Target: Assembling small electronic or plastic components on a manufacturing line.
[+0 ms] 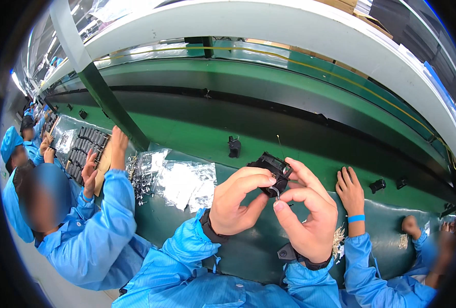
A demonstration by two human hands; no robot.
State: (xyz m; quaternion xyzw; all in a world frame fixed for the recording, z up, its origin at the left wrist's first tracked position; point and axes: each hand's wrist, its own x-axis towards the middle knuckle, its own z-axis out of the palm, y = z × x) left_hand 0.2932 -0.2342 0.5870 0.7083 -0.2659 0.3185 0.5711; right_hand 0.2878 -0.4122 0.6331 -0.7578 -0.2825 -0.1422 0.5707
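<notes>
green work surface (161, 220) is stretching across the frame, with a white shelf edge (269, 18) curving over the top. black part (270, 165) is sitting just right of the frame's center, being held up between both hands, above the surface. thin yellowish wire (279, 146) is poking up from around its top. left hand (240, 200) is gripping its left side, thumb and forefinger set narrow against it. right hand (310, 213) is holding its right side with the upper fingers; right thumb and forefinger are closing narrowly at a small silvery bit (277, 194) on the lower edge, too small to identify, cannot tell if pinched or just touched. dark wrist straps (211, 228) are circling both wrists, blue sleeves (189, 238) are coming in from the lower edge.

another black piece (234, 147) is standing just upper left of the held one. clear plastic bags (187, 182) are lying left of center, small metallic pieces (141, 179) are scattering beside them. dark cylindrical parts (86, 149) are lining up at left, near a co-worker in blue (94, 231). another co-worker's hand (350, 191), blue wristband (356, 218) on, is resting flat at right, fingers slightly spread. pale small pieces (338, 241) are heaping below it.
</notes>
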